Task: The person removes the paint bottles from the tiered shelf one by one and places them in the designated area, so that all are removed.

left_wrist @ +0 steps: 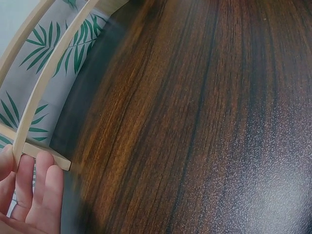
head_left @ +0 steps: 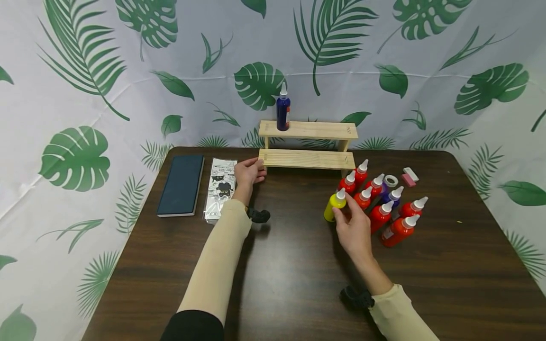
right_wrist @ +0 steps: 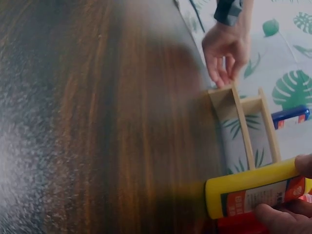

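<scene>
My left hand (head_left: 249, 173) pinches the left end of the lower board of a two-step wooden shelf (head_left: 307, 159), thumb on one face and fingers on the other in the left wrist view. In my right hand (head_left: 354, 232) is a yellow squeeze bottle (head_left: 332, 207) with a white nozzle, held near its top between thumb and fingers. The right wrist view shows the bottle's printed label (right_wrist: 263, 196). A dark blue bottle (head_left: 283, 113) stands upright on the shelf's upper step, towards its left end.
Several red bottles (head_left: 396, 232) crowd beside my right hand, with a purple bottle (head_left: 393, 196) and a tape roll (head_left: 390, 181) among them. Behind lie a white block (head_left: 411, 174) and a pink block (head_left: 408, 180). A dark notebook (head_left: 181, 185) and a packaged ruler set (head_left: 220, 189) lie left.
</scene>
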Available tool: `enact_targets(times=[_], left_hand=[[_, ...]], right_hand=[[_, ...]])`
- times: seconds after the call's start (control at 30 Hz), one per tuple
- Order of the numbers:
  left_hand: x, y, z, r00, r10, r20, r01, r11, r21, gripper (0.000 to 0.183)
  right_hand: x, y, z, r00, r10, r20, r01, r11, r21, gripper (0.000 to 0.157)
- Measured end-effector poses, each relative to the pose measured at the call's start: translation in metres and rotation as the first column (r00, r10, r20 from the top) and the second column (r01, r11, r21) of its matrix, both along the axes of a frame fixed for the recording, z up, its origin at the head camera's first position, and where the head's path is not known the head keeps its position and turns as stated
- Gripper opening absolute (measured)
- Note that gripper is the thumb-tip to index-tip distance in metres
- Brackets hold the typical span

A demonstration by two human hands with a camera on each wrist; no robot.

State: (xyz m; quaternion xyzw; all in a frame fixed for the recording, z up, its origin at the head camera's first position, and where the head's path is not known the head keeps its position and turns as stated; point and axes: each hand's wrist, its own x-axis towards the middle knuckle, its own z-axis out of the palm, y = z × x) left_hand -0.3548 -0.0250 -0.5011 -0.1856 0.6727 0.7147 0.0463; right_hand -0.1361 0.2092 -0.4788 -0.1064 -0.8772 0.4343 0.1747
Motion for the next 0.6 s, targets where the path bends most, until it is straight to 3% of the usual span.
enact_targets(times=[0.17, 0.3, 0.47, 0.6], left_hand=[[0.001, 0.0, 0.0, 1.0, 0.002, -0.002, -0.002, 1.0, -0.001, 0.027], [0.002, 0.001, 0.0, 1.0, -0.002, 0.001, 0.002, 1.0, -0.001, 0.026], [0.004, 0.002, 0.002, 1.0, -0.003, -0.013, 0.003, 1.0, -0.009, 0.027], [0.004, 0.002, 0.003, 1.0, 0.011, -0.019, -0.011, 1.0, -0.006, 0.027]], right_hand=[[0.005, 0.001, 0.008, 0.999, 0.017, 0.035, -0.016, 0.999, -0.028, 0.055], [0.015, 0.006, 0.029, 0.998, 0.025, 0.057, -0.021, 0.998, -0.066, 0.057], [0.022, 0.019, 0.065, 1.0, 0.019, -0.009, -0.019, 0.997, -0.069, 0.054], [0.015, 0.026, 0.089, 0.996, 0.047, -0.082, -0.05, 0.998, -0.035, 0.049]])
